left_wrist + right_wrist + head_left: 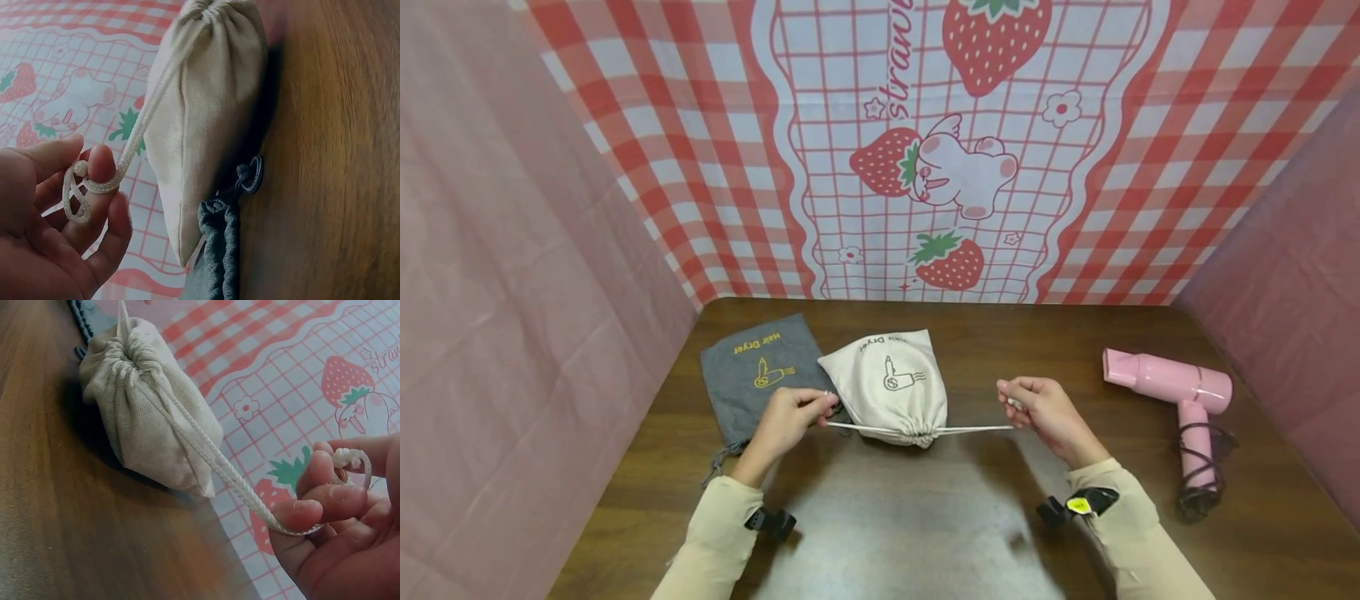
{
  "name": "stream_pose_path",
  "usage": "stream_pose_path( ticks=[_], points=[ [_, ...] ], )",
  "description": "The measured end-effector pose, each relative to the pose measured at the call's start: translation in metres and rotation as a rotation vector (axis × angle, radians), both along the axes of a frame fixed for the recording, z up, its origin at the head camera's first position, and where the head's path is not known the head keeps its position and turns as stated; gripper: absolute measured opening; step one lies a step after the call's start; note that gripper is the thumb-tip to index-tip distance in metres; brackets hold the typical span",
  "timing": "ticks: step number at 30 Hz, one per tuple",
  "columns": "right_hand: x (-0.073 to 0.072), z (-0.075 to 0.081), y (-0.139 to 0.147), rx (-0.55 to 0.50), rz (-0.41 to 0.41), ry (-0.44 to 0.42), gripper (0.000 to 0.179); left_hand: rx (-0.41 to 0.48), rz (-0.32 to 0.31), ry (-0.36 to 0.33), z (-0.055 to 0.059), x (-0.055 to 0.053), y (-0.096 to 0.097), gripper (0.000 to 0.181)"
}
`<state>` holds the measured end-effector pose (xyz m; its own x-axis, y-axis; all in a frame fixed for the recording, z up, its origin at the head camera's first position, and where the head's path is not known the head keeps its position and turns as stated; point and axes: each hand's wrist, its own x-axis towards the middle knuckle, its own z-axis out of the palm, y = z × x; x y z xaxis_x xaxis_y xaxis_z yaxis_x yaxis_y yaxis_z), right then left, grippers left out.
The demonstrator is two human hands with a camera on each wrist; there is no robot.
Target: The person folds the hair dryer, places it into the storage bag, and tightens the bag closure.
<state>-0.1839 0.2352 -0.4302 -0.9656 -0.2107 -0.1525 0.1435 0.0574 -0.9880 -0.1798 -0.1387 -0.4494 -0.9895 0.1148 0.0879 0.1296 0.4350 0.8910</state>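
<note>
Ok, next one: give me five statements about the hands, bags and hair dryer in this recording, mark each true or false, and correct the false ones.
1. The left hand and right hand each hold white braided cord from the cream fabric drawstring bag. True.
2. The cream bag's mouth is wide open. False: it is gathered.
3. The grey fabric drawstring bag lies left of the cream bag. True.
4. The pink plastic hair dryer lies between the hands. False: it lies right of both.
5. The grey bag bears a yellow print. True.

You are in a cloth-walled booth: wooden table (pixel 887 533) at six o'clock, strawberry-print cloth (pixel 940 150) at twelve, pink drapes (pixel 527 292) at nine and three.
</note>
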Motion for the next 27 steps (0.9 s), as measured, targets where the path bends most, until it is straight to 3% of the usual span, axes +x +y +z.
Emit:
stream_pose_path(
  ticks=[4, 8, 14, 21, 24, 27],
  points=[
    [-0.004, 0.006, 0.007, -0.016, -0.064, 0.014, 0.029, -0.162, -0.050, 0.132, 0.004, -0.010, 0.009, 0.022],
    [-0.007, 0.013, 0.020, -0.063, -0.138, 0.033, 0.028, -0.226, -0.099, 0.227, 0.009, -0.021, 0.022, 0.022],
    [-0.011, 0.025, 0.035, -0.110, -0.214, 0.054, 0.026, -0.254, -0.148, 0.301, 0.011, -0.039, 0.041, 0.018],
    [-0.004, 0.039, 0.054, -0.115, -0.386, 0.031, 0.028, -0.255, -0.214, 0.308, 0.007, -0.056, 0.075, 0.018],
    [0.004, 0.046, 0.071, -0.154, -0.364, 0.054, 0.027, -0.230, -0.256, 0.309, 0.006, -0.057, 0.090, 0.019],
    [0.014, 0.051, 0.090, -0.163, -0.218, 0.091, 0.027, -0.181, -0.283, 0.289, 0.006, -0.056, 0.102, 0.018]
  ],
)
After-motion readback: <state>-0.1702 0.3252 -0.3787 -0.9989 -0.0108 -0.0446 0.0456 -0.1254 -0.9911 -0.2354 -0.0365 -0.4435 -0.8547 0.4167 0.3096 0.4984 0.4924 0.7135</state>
